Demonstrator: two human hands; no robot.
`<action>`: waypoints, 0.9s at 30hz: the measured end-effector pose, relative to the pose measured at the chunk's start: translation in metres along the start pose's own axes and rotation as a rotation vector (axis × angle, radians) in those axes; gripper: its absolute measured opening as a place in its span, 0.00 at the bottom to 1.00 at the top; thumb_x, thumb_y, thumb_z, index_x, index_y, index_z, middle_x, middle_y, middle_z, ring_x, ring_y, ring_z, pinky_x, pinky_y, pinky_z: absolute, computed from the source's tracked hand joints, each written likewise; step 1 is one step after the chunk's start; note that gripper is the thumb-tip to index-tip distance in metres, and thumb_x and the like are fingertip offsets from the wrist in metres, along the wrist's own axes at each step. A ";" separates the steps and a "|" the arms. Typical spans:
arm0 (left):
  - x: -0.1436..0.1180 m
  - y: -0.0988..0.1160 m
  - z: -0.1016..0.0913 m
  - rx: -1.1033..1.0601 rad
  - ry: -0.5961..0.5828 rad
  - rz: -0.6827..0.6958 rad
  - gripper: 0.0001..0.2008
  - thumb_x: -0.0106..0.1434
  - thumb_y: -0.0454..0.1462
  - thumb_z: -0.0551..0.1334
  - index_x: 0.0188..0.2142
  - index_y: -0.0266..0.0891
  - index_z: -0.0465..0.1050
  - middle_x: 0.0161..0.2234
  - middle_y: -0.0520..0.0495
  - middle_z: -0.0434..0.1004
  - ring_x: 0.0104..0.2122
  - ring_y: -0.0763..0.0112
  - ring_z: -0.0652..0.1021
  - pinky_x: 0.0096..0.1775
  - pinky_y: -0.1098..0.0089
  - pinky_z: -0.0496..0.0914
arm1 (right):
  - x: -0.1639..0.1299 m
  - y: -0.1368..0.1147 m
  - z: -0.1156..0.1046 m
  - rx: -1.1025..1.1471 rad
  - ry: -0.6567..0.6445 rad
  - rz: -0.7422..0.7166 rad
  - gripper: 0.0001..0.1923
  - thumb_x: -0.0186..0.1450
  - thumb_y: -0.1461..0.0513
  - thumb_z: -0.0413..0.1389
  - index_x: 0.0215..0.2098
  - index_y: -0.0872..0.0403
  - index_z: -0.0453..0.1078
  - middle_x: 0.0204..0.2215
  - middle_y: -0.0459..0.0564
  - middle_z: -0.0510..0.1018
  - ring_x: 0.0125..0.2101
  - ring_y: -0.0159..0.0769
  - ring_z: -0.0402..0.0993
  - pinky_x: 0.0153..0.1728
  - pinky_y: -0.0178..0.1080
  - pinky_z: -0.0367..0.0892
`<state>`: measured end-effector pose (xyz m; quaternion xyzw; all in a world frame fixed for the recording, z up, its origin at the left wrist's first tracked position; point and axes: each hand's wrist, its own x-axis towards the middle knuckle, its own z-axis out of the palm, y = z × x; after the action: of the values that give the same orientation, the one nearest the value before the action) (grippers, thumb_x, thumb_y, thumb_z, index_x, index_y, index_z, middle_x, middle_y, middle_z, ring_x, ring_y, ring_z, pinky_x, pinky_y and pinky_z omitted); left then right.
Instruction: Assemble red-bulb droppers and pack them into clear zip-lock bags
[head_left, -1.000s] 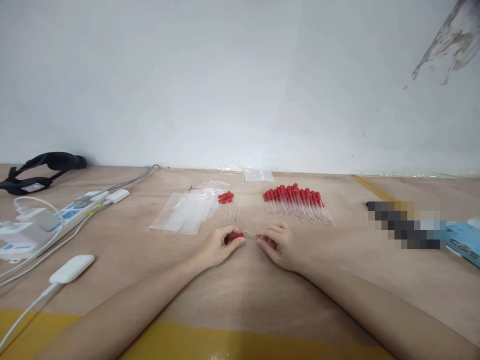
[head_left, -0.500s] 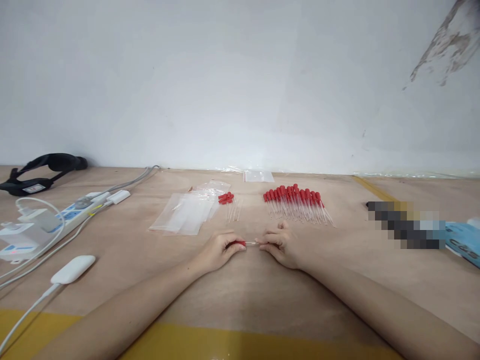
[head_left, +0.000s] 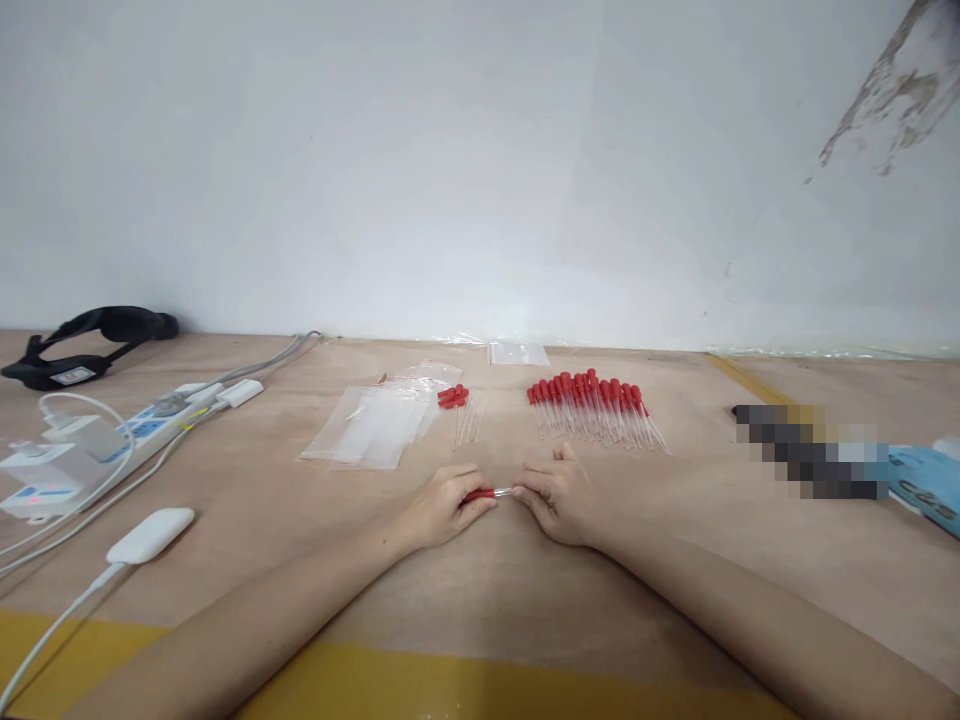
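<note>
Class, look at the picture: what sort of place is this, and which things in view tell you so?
Probably a small hand-assembly or packing bench. A row of red-capped droppers lies on the wooden table beside clear bags, and the left hand and right hand hold one dropper between them.

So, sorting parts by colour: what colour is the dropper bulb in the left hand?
Red, on the dropper bulb; head view.
</note>
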<state>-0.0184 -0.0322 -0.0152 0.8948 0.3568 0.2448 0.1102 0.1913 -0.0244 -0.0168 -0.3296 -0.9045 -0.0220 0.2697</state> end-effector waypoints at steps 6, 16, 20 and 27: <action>0.001 0.000 0.001 0.008 -0.003 0.021 0.09 0.63 0.38 0.52 0.32 0.37 0.68 0.28 0.48 0.69 0.29 0.71 0.70 0.32 0.72 0.63 | 0.003 -0.001 0.005 -0.019 -0.068 0.015 0.14 0.64 0.62 0.43 0.25 0.55 0.67 0.21 0.45 0.73 0.22 0.27 0.60 0.32 0.37 0.44; 0.001 -0.020 -0.008 -0.014 0.148 -0.132 0.12 0.59 0.39 0.57 0.42 0.40 0.66 0.33 0.48 0.68 0.28 0.72 0.70 0.31 0.72 0.65 | 0.014 0.004 -0.032 0.063 -0.187 0.210 0.11 0.60 0.63 0.48 0.24 0.53 0.70 0.22 0.45 0.76 0.24 0.31 0.68 0.31 0.37 0.53; -0.002 -0.030 -0.012 -0.005 0.128 -0.157 0.07 0.59 0.39 0.56 0.35 0.39 0.69 0.28 0.50 0.68 0.27 0.73 0.70 0.31 0.72 0.65 | 0.026 0.039 -0.047 0.135 -0.067 0.621 0.12 0.57 0.59 0.49 0.22 0.53 0.72 0.22 0.46 0.76 0.24 0.32 0.70 0.25 0.34 0.56; -0.002 -0.030 -0.011 0.000 0.120 -0.147 0.07 0.59 0.39 0.56 0.34 0.38 0.70 0.29 0.50 0.68 0.28 0.73 0.72 0.31 0.72 0.66 | 0.056 0.083 -0.023 -0.163 0.109 0.993 0.12 0.56 0.56 0.49 0.23 0.52 0.70 0.26 0.49 0.76 0.32 0.40 0.70 0.37 0.42 0.54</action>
<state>-0.0430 -0.0120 -0.0173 0.8498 0.4277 0.2893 0.1061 0.2174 0.0681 0.0196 -0.7384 -0.6185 0.0210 0.2679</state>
